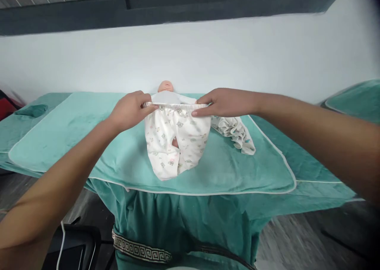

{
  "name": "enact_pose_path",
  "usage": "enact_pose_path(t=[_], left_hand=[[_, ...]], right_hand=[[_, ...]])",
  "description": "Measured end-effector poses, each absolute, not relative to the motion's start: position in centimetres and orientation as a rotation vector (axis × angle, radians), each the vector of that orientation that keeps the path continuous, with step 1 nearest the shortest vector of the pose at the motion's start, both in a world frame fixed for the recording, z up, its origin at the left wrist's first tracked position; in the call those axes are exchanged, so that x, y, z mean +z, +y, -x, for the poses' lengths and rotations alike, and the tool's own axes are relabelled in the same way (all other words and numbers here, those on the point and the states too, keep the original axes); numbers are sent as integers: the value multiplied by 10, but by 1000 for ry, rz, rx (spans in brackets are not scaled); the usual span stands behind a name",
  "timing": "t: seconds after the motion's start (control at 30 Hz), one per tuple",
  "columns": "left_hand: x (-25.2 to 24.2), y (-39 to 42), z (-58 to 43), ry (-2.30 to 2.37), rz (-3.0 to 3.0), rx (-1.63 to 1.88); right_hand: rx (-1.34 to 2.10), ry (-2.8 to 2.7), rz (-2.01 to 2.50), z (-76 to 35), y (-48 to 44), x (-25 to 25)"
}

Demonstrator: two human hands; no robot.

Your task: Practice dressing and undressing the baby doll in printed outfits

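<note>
A baby doll [165, 86] lies on its back on a teal towel [89, 143], head toward the wall. White patterned baby trousers [166, 143] cover its legs. My left hand [129, 110] grips the left end of the trousers' elastic waistband. My right hand [225, 102] pinches the right end, and the waistband is stretched taut between them over the doll's waist. A bit of the doll's skin shows through the gap between the trouser legs.
A crumpled white patterned garment [237, 133] lies on the towel just right of the doll. The towel covers a teal-draped table against a white wall [208, 52]. A folded teal cloth [32, 110] sits far left. A dark object with a white cable [63, 242] is on the floor.
</note>
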State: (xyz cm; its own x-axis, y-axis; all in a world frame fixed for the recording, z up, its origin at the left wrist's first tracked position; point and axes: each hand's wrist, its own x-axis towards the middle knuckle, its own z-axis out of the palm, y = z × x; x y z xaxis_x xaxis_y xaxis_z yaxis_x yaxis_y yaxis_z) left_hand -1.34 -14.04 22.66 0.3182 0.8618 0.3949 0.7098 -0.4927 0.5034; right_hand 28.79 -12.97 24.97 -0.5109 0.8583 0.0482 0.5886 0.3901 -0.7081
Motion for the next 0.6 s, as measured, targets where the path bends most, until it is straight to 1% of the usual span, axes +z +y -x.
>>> enact_pose_path(t=[0.1, 0.2, 0.3, 0.4, 0.47, 0.53, 0.57, 0.6], left_hand=[[219, -144, 1, 1380, -2117, 1089], [219, -154, -15, 1182, -1991, 1238], [213, -164, -25, 1071, -1954, 1391], [187, -170, -30, 1202, -1870, 1552], [160, -170, -29, 1264, -1765, 1489], [132, -168, -22, 1307, -1629, 1280], [119, -166, -17, 1331, -1553, 1229], [108, -164, -10, 1381, -1482, 1257]], right_hand=[[1163, -2140, 1205, -265, -137, 237], [1333, -1900, 1029, -227, -149, 226], [1375, -1698, 896, -196, -151, 222], [1311, -1537, 814, -181, -142, 224], [1263, -1458, 767, -175, -131, 223], [1239, -1405, 748, -168, -117, 214], [1237, -1392, 755, -165, -108, 206], [1243, -1389, 770, -161, -100, 196]])
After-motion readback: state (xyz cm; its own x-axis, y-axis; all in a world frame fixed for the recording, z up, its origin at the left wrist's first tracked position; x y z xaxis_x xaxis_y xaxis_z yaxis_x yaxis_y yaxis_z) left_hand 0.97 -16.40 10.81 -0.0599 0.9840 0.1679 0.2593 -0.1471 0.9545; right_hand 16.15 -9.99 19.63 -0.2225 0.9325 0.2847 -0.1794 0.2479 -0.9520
